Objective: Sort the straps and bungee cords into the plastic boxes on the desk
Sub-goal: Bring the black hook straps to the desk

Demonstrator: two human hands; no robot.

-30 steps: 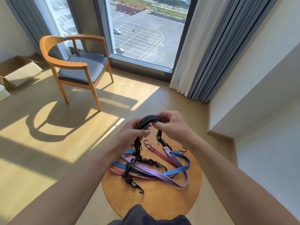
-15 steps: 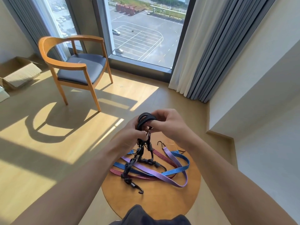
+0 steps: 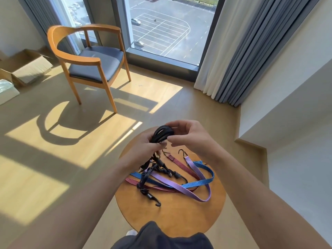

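Tighter coil now in black rubber strap (image 3: pixel 162 134), left hand (image 3: pixel 143 151) and right hand (image 3: pixel 191 135) fingers clamped round it, above striped flat cords (image 3: pixel 195 177) on round wooden table (image 3: pixel 179 214).

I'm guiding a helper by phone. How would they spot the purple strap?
Start at the round wooden table. In the tangle on it, the purple strap is the flat band looping toward the near right. The blue strap, red strap and knotted black cord differ in colour.
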